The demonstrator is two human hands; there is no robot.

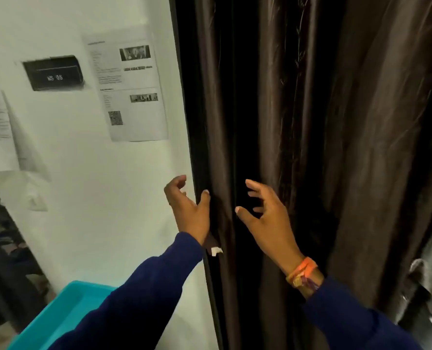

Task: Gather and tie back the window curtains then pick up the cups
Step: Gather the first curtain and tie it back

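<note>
A dark brown curtain (pixel 310 122) hangs in long folds over the right half of the view, beside a white wall. My left hand (pixel 188 210) is at the curtain's left edge, fingers loosely curled, thumb touching the fabric edge, holding nothing. My right hand (pixel 265 215) hovers in front of the folds with fingers spread and bent, gripping nothing. A small white tag (pixel 216 250) sticks out of the curtain edge just below my left wrist. No cups are in view.
Printed sheets (pixel 131 84) and a black label plate (pixel 54 73) are fixed to the white wall on the left. A turquoise bin (pixel 58 317) stands at the lower left. A metal window handle (pixel 418 271) shows at the lower right, past the curtain.
</note>
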